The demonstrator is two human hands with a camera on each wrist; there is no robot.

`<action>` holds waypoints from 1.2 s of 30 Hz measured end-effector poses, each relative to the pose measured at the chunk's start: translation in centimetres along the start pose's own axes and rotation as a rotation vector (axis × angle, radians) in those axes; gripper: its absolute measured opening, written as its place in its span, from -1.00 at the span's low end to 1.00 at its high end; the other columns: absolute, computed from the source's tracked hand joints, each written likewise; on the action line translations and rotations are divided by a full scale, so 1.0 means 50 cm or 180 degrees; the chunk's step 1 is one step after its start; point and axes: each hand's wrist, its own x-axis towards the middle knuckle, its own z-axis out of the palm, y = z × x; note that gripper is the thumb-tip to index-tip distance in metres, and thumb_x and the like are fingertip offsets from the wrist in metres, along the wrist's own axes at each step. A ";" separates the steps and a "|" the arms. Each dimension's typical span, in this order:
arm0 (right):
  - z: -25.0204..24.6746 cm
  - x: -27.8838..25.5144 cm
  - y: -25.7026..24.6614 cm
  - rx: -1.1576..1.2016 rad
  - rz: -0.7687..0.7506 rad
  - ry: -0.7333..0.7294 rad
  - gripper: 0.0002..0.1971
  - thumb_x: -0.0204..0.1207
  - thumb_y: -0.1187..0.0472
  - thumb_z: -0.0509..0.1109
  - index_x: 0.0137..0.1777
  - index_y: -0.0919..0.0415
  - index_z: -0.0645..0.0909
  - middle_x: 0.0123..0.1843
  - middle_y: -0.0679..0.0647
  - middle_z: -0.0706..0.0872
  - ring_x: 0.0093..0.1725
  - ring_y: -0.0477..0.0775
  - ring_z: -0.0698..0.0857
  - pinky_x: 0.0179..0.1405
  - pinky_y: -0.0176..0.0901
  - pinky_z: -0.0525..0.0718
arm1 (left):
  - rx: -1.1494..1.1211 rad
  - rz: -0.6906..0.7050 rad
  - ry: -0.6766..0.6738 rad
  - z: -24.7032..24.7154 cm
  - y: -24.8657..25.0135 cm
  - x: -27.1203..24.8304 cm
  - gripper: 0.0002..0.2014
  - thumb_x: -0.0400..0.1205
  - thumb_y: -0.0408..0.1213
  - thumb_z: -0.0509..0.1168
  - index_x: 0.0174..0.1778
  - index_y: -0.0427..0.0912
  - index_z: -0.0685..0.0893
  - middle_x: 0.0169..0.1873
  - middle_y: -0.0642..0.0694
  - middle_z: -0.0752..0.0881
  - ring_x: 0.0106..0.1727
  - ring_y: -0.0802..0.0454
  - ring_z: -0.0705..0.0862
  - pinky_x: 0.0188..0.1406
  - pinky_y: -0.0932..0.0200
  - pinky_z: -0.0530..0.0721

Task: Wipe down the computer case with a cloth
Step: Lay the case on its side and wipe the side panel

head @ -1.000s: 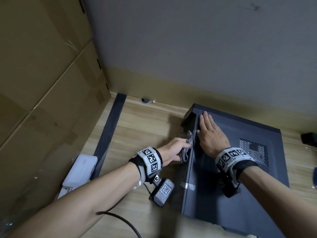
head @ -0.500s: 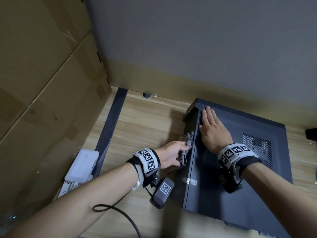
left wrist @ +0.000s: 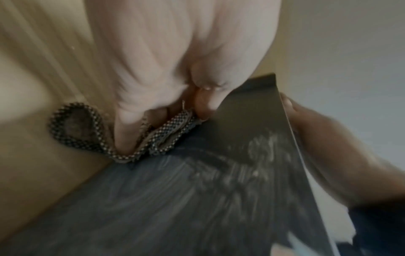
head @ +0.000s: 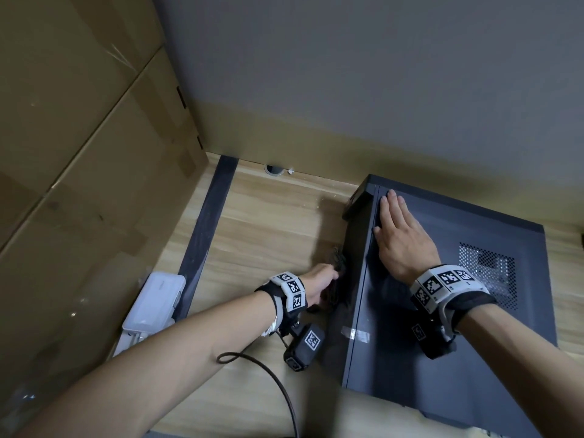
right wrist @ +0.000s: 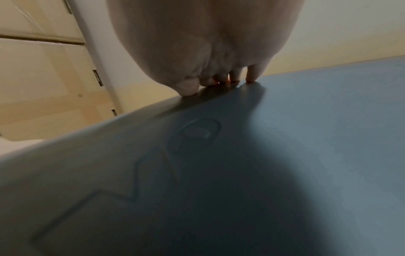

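Note:
A black computer case [head: 474, 311] lies on its side on the wooden floor, a vent grille on its upper panel. My right hand [head: 398, 235] lies flat on that panel near the far left corner, fingers straight [right wrist: 234, 78]. My left hand [head: 319, 279] holds a grey checked cloth [head: 433, 263] [left wrist: 166, 135] against the case's left side wall [left wrist: 197, 199], low down near the floor. The fingers are curled around the bunched cloth; one loop of it hangs free [left wrist: 74, 128].
Stacked cardboard boxes [head: 79, 184] stand at the left. A white plastic box [head: 155, 301] sits on the floor by a dark floor strip [head: 208, 232]. A black cable [head: 268, 380] trails under my left forearm. The wall [head: 379, 74] runs close behind the case.
My left hand has slid the cloth down the case's side wall, from near the top edge toward the floor. The right hand has stayed flat on the top panel.

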 end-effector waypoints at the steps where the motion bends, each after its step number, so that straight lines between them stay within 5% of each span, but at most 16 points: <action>1: 0.000 0.001 -0.001 -0.0001 0.0003 -0.0011 -0.38 0.77 0.09 -0.08 0.74 0.34 -0.13 0.77 0.24 -0.18 0.76 0.18 -0.16 0.74 0.05 -0.01 | 0.0085 -0.0003 0.0063 0.000 -0.010 0.001 -0.48 0.78 -0.37 0.00 0.69 -0.20 0.12 0.71 -0.24 0.03 0.70 -0.26 0.04 0.59 -0.30 0.09; 12: -0.019 -0.013 -0.025 -0.0035 0.0242 -0.0021 -0.39 0.78 0.04 -0.12 0.75 0.26 -0.13 0.79 0.14 -0.16 0.76 0.12 -0.12 0.74 0.08 0.00 | -0.0056 -0.0114 -0.0172 -0.025 -0.123 -0.036 -0.47 0.77 -0.39 0.00 0.70 -0.22 0.09 0.70 -0.30 0.02 0.71 -0.26 -0.02 0.58 -0.33 0.08; 19: -0.005 -0.125 -0.067 -0.0161 -0.0058 0.0078 -0.40 0.77 0.12 -0.06 0.74 0.31 -0.07 0.78 0.23 -0.07 0.76 0.17 -0.03 0.72 0.06 0.04 | -0.0334 -0.0016 -0.0430 -0.021 -0.129 -0.048 -0.54 0.77 -0.31 -0.03 0.61 -0.31 0.28 0.61 -0.29 0.32 0.58 -0.29 0.35 0.47 -0.19 0.41; 25: 0.020 -0.150 -0.060 -0.0087 -0.0112 0.0109 -0.41 0.77 0.13 -0.05 0.73 0.33 -0.03 0.77 0.26 -0.03 0.76 0.21 0.02 0.70 0.06 0.13 | -0.0410 0.0252 -0.0699 -0.017 -0.106 -0.097 -0.51 0.74 -0.30 0.05 0.65 -0.18 0.30 0.65 -0.24 0.27 0.64 -0.27 0.25 0.58 -0.43 0.18; 29: 0.018 -0.146 -0.062 -0.0066 -0.0173 0.0113 -0.41 0.75 0.17 -0.01 0.72 0.37 0.00 0.76 0.30 0.00 0.75 0.26 0.05 0.69 0.10 0.21 | -0.0457 0.0502 -0.0834 -0.010 -0.093 -0.133 -0.57 0.74 -0.30 0.05 0.56 -0.21 0.42 0.52 -0.26 0.48 0.50 -0.24 0.46 0.53 -0.43 0.30; 36: 0.017 -0.147 -0.043 0.0038 -0.0347 0.0161 -0.40 0.69 0.28 0.11 0.70 0.40 0.09 0.75 0.33 0.08 0.74 0.29 0.09 0.68 0.07 0.23 | -0.0326 0.0777 -0.0842 0.012 -0.064 -0.149 -0.49 0.65 -0.24 0.16 0.57 -0.15 0.43 0.57 -0.19 0.45 0.61 -0.21 0.34 0.57 -0.39 0.27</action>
